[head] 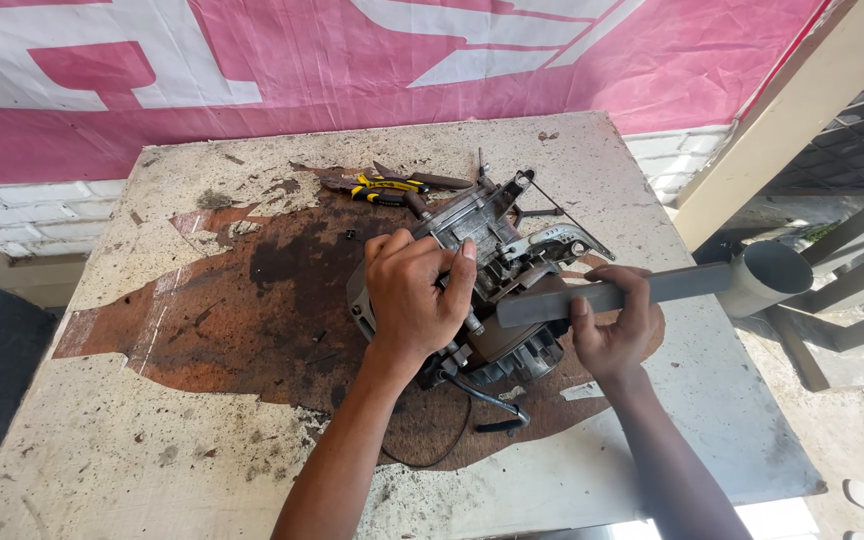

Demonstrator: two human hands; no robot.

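A small grey metal engine (497, 250) lies on a stained, worn table (202, 420), a thin black cable trailing from its near end. My left hand (414, 295) is clamped over the engine's left side, fingers wrapped on the casing. My right hand (614, 335) grips a long grey bar tool (652, 288), its near end resting against the engine and its far end widening into a round socket head past the table's right edge.
Yellow-handled pliers (384, 186) and another dark tool lie at the back of the table behind the engine. A pink and white banner (352, 70) hangs behind. Grey metal frames (842, 260) stand off the right edge.
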